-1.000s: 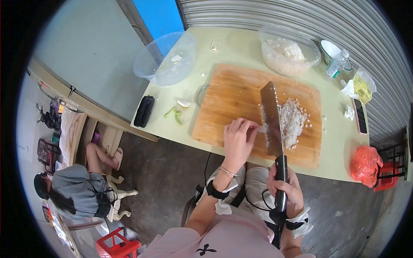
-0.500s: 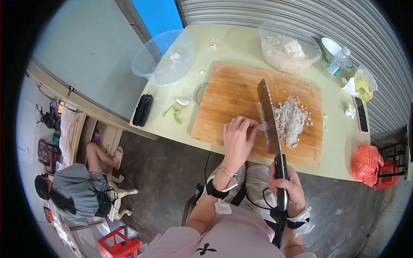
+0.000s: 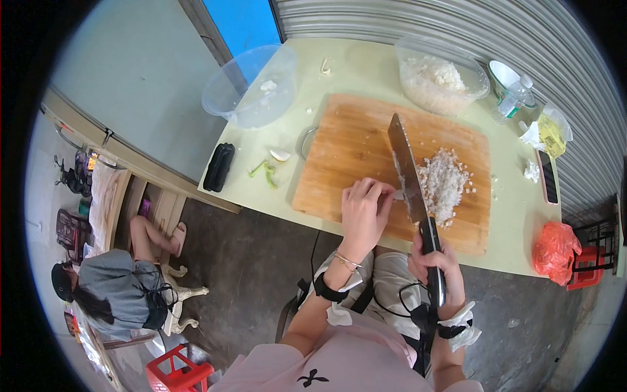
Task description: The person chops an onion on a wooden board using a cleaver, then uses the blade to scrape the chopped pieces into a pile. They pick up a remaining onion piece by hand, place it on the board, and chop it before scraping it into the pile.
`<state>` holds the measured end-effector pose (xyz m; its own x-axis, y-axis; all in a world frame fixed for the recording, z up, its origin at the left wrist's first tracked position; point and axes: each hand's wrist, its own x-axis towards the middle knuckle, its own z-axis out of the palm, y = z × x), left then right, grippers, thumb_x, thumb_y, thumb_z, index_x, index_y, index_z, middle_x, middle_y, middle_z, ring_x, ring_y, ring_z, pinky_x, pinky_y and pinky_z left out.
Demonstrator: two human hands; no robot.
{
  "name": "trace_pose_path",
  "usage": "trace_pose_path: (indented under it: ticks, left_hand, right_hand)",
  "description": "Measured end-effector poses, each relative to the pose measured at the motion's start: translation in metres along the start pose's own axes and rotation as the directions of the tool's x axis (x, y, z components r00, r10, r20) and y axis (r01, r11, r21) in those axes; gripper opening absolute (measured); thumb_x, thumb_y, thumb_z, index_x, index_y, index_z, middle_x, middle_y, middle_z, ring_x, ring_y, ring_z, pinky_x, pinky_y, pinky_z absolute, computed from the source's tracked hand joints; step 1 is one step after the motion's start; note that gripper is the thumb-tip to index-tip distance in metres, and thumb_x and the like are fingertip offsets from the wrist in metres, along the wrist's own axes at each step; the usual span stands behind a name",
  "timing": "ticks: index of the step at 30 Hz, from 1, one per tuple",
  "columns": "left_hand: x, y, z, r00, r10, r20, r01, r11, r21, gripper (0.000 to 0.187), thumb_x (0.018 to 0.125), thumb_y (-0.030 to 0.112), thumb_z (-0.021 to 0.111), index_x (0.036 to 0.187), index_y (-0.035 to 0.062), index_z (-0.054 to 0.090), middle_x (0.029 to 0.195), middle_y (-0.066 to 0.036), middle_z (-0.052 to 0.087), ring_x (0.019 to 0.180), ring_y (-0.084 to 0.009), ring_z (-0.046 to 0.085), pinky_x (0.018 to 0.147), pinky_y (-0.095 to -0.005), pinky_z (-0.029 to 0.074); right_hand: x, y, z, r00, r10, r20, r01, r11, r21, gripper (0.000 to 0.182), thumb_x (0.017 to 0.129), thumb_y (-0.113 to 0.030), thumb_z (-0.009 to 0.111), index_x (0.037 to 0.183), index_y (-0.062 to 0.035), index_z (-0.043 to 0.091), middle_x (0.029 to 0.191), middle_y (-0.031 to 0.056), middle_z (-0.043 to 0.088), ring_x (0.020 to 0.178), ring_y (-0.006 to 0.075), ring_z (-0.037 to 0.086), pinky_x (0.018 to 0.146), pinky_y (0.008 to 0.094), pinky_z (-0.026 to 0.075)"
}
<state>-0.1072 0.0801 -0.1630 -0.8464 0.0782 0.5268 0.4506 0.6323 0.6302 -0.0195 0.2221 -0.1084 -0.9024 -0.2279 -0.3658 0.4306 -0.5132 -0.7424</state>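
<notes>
My right hand [image 3: 450,266] is wrapped round the black handle of a cleaver [image 3: 406,166], whose blade stands on edge over the wooden cutting board [image 3: 343,147]. At the left face of the blade, my left hand [image 3: 363,208] has its fingers pinched on a small white vegetable piece [image 3: 398,195]. Finely diced white vegetable [image 3: 445,185] lies heaped on the board just right of the blade, with stray bits around it. Some white bits cling to the steel.
Behind the board stands a clear tub [image 3: 439,85] of chopped white vegetable; a second clear tub [image 3: 256,98] holds a few pieces. A black tray [image 3: 219,168], green trimmings [image 3: 266,171], a bottle [image 3: 516,97] and a phone [image 3: 547,176] lie around. A person [image 3: 121,294] sits at left.
The cleaver and my right hand have shifted slightly forward, and the handle end has swung a little to the right. My left hand keeps nearly the same place.
</notes>
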Motion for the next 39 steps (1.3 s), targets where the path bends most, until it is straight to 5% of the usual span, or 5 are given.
trace_pose_path:
  ticks: [12, 29, 33, 39]
  left_hand:
    - [-0.004, -0.001, 0.002, 1.0, -0.019, 0.018, 0.02, 1.0, -0.02, 0.009, 0.071, 0.008, 0.063, 0.08, 0.0083, 0.06, 0.079, -0.004, 0.054, 0.079, -0.0224, 0.053, 0.071, -0.0336, 0.036]
    - [-0.003, -0.004, 0.004, 0.999, 0.027, -0.024, -0.027, 1.0, -0.006, 0.005, 0.073, 0.008, 0.064, 0.076, 0.0078, 0.061, 0.071, -0.002, 0.054, 0.067, -0.0192, 0.053, 0.067, -0.0314, 0.037]
    - [-0.003, -0.004, 0.004, 0.999, 0.031, -0.038, -0.031, 1.0, 0.008, 0.005, 0.073, 0.008, 0.064, 0.076, 0.0077, 0.061, 0.071, -0.002, 0.054, 0.067, -0.0196, 0.053, 0.067, -0.0316, 0.037]
    - [-0.003, -0.004, 0.001, 0.999, 0.039, -0.004, -0.039, 0.999, -0.009, 0.005, 0.074, 0.007, 0.063, 0.078, 0.0075, 0.061, 0.074, -0.004, 0.054, 0.069, -0.0209, 0.053, 0.068, -0.0322, 0.037]
  right_hand:
    - [-0.011, -0.005, 0.011, 0.989, -0.113, 0.098, 0.115, 0.993, -0.013, 0.023, 0.069, -0.006, 0.055, 0.087, -0.0008, 0.043, 0.061, 0.0016, 0.041, 0.045, 0.0089, 0.038, 0.039, 0.0226, 0.027]
    - [-0.01, 0.004, 0.001, 0.996, -0.039, 0.078, 0.041, 0.999, -0.024, 0.021, 0.07, -0.006, 0.054, 0.087, -0.0014, 0.042, 0.061, 0.0012, 0.041, 0.045, 0.0085, 0.038, 0.039, 0.0219, 0.026]
    - [-0.021, -0.008, 0.015, 0.995, -0.069, 0.078, 0.062, 0.994, 0.09, 0.02, 0.07, -0.005, 0.054, 0.085, -0.0015, 0.042, 0.059, 0.0006, 0.041, 0.045, 0.0084, 0.038, 0.039, 0.0216, 0.027]
    - [-0.013, 0.004, 0.0, 0.997, -0.033, 0.063, 0.034, 0.999, -0.016, 0.024, 0.069, -0.009, 0.056, 0.087, -0.0012, 0.043, 0.058, 0.0008, 0.042, 0.045, 0.0087, 0.039, 0.04, 0.0215, 0.029]
